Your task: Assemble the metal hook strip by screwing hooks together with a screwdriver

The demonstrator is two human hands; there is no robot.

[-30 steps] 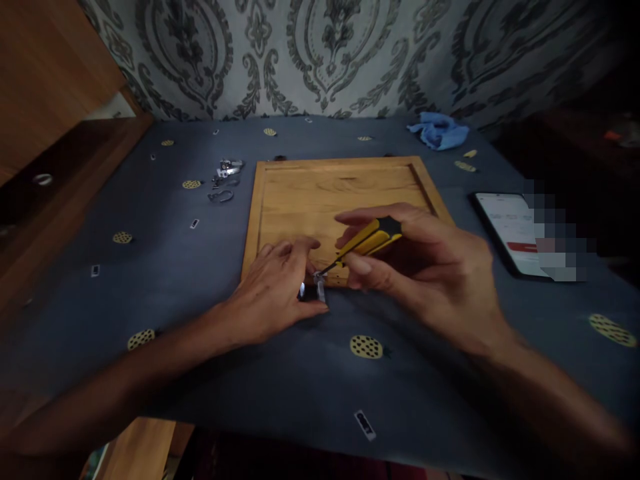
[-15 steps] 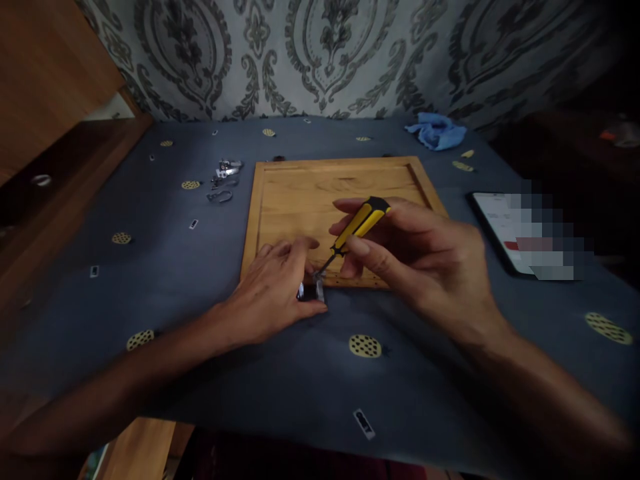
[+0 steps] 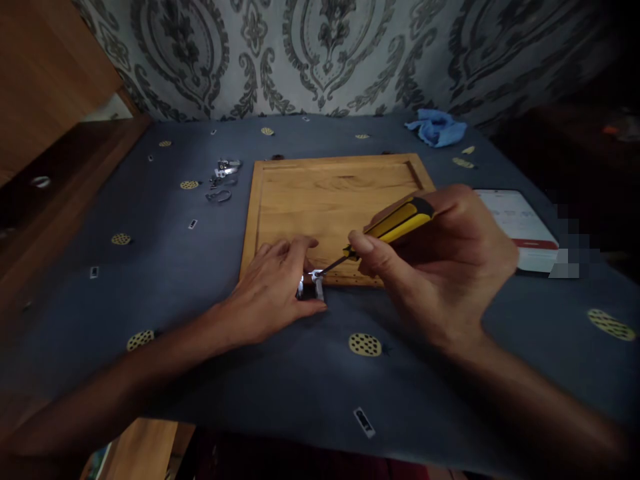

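My right hand [image 3: 450, 267] grips a yellow-and-black screwdriver [image 3: 400, 220] by its handle, with the shaft slanting down to the left. Its tip meets a small shiny metal fitting [image 3: 318, 283] at the near edge of a framed wooden panel [image 3: 310, 200]. Resting on that edge, my left hand [image 3: 273, 287] steadies the fitting between thumb and fingers. Part of the fitting is hidden behind the left hand. A row of small dark holes runs along the panel's near edge, right of the fitting.
Several loose metal pieces [image 3: 223, 177] lie left of the panel on the patterned dark tablecloth [image 3: 165, 267]. A crumpled blue cloth [image 3: 436, 128] sits at the back right. Right of my right hand is a phone [image 3: 517, 223]. A patterned curtain [image 3: 325, 60] hangs behind the table.
My right hand has shifted right, and the screwdriver now leans lower, its handle tilted further right. The left hand stays almost in place at the fitting.
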